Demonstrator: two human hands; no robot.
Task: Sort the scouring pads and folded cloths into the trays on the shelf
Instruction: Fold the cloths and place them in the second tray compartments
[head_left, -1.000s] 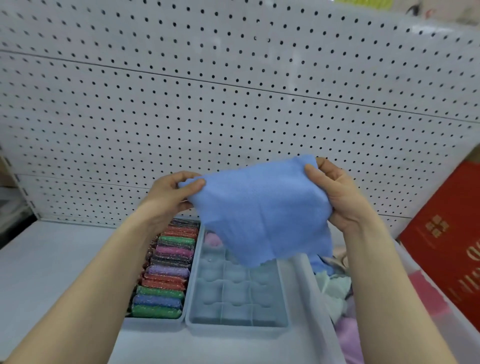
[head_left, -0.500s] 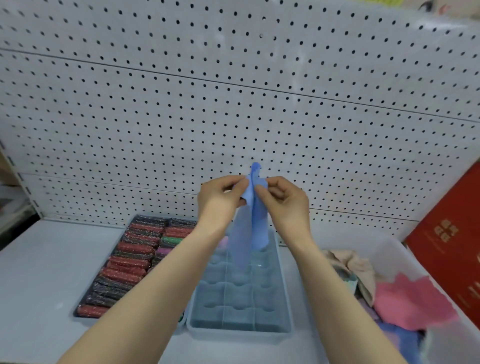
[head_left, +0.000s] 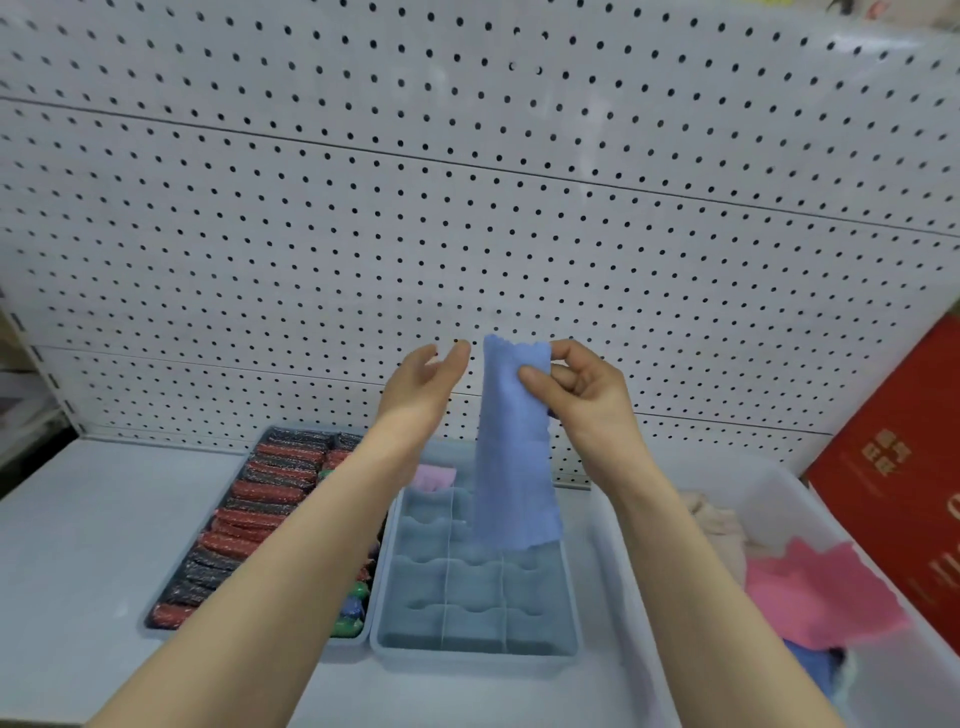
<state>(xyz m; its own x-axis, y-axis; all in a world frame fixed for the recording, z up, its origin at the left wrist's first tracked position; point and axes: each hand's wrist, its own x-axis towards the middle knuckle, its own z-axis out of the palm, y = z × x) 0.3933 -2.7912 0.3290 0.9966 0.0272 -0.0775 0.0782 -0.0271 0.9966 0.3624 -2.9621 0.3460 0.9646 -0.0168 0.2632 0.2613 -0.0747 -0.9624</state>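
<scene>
Right hand (head_left: 582, 400) pinches the blue cloth (head_left: 514, 457) by its top edge, dangling over the divided tray (head_left: 475, 649); left hand (head_left: 426, 379) hovers beside it, loose and empty. One-handed, that limp fold could fall open or drape across several compartments near the tray's back edge.

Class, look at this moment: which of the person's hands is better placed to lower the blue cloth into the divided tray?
Right. The right hand already pinches the blue cloth, which hangs over the divided tray. The left hand is open, holding nothing.

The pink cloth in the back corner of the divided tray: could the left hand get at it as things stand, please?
Probably yes. The left hand is open and holds nothing, and the pink cloth lies uncovered just below it; the blue cloth hangs from the right hand, off to the side.
</scene>
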